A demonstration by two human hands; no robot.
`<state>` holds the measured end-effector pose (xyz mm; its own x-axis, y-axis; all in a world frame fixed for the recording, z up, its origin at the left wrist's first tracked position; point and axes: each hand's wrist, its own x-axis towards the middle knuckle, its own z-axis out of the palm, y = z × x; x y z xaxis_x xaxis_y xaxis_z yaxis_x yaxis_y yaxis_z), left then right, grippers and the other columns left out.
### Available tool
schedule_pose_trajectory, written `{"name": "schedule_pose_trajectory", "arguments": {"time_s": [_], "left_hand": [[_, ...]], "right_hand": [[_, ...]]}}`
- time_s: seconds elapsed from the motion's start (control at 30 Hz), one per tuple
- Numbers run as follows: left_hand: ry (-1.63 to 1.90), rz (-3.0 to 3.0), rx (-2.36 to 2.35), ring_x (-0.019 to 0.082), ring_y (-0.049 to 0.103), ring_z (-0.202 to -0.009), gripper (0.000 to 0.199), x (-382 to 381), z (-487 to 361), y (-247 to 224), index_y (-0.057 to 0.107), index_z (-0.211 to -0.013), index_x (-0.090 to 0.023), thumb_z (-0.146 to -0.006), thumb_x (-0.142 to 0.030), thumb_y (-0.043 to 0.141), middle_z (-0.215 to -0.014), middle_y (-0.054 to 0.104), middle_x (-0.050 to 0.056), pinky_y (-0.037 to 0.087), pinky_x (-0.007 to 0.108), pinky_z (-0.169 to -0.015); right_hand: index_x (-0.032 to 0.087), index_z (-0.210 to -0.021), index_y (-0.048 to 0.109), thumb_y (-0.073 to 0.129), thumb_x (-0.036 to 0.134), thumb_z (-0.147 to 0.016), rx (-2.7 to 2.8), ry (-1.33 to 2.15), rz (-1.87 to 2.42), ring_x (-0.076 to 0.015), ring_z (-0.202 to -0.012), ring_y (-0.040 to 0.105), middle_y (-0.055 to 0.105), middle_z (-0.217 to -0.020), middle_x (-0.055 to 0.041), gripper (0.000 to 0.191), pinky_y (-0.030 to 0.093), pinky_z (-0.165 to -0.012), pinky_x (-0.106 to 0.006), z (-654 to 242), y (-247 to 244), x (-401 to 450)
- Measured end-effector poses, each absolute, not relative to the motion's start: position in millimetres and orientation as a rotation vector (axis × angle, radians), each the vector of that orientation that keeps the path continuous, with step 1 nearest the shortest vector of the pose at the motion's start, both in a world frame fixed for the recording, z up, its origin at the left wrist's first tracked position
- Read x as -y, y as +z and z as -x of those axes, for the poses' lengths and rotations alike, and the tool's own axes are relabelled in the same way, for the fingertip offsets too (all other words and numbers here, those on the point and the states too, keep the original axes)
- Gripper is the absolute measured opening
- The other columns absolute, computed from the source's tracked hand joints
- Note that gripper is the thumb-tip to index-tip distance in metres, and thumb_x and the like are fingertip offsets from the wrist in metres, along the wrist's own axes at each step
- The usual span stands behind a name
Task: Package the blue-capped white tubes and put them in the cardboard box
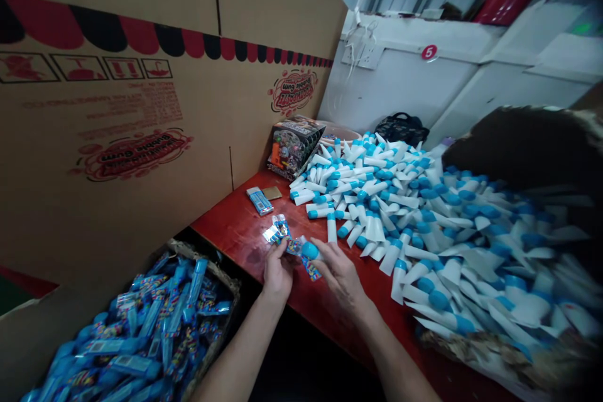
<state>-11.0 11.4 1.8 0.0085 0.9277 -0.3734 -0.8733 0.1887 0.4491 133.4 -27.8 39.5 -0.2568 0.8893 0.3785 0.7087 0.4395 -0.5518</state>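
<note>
Over the red table, my left hand (pixel 279 271) pinches a shiny, colourfully printed plastic sleeve (pixel 294 246) between thumb and fingers. Close beside it, my right hand (pixel 343 271) grips a white tube whose round blue cap (pixel 309 250) points toward the sleeve; most of the tube's body is hidden by the fingers. The cap and sleeve meet or overlap, and I cannot tell whether the cap is inside. More printed sleeves (pixel 281 226) lie just beyond my left hand. A large heap of white tubes with blue caps (pixel 377 188) spreads to the right of both hands.
At lower left, a carton holds many blue tubes in printed sleeves (pixel 155 320). A tall cardboard box (pixel 117 213) walls off the left. On the red table (pixel 226 220) lie a blue-and-white pack (pixel 259 201) and a printed box (pixel 293 147). A dark bag (pixel 401 128) stands behind the heap.
</note>
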Motion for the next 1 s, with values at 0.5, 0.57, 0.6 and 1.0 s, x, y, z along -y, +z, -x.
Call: {"name": "schedule_pose_trajectory", "arguments": {"time_s": [0.5, 0.57, 0.6, 1.0], "left_hand": [[1.387, -0.422, -0.707, 0.012, 0.058, -0.057, 0.024, 25, -10, 14, 0.063, -0.082, -0.016, -0.069, -0.033, 0.074, -0.07, 0.065, -0.001, 0.044, 0.023, -0.05], [1.353, -0.441, -0.686, 0.013, 0.059, -0.061, 0.025, 30, -13, 17, 0.064, -0.083, -0.015, -0.071, -0.035, 0.072, -0.074, 0.066, 0.001, 0.043, 0.022, -0.052], [1.321, -0.448, -0.662, 0.013, 0.06, -0.063, 0.025, 32, -14, 18, 0.065, -0.083, -0.015, -0.072, -0.035, 0.072, -0.075, 0.066, 0.001, 0.043, 0.022, -0.053], [1.293, -0.471, -0.547, 0.026, 0.067, -0.086, 0.027, 51, -26, 36, 0.062, -0.084, -0.015, -0.075, -0.039, 0.067, -0.08, 0.072, 0.008, 0.047, 0.036, -0.079]], "right_hand": [[0.02, -0.136, 0.045, 0.041, 0.022, -0.094, 2.263, -0.248, 1.695, -0.0215, -0.08, 0.049, 0.058, -0.092, -0.0084, 0.042, 0.033, -0.069, -0.032, -133, 61, 77], [0.02, -0.131, 0.05, 0.041, 0.023, -0.094, 2.214, -0.205, 1.689, -0.0221, -0.082, 0.05, 0.058, -0.093, -0.0087, 0.038, 0.035, -0.071, -0.032, -130, 59, 80], [0.02, -0.13, 0.051, 0.041, 0.023, -0.094, 2.182, -0.182, 1.681, -0.0223, -0.083, 0.05, 0.058, -0.094, -0.009, 0.038, 0.036, -0.071, -0.032, -128, 57, 81], [0.02, -0.071, 0.055, 0.041, 0.045, -0.088, 1.385, 0.71, 1.613, -0.0148, -0.055, 0.048, 0.05, -0.058, 0.0021, 0.034, 0.035, -0.052, -0.025, -144, 14, 99]]}}
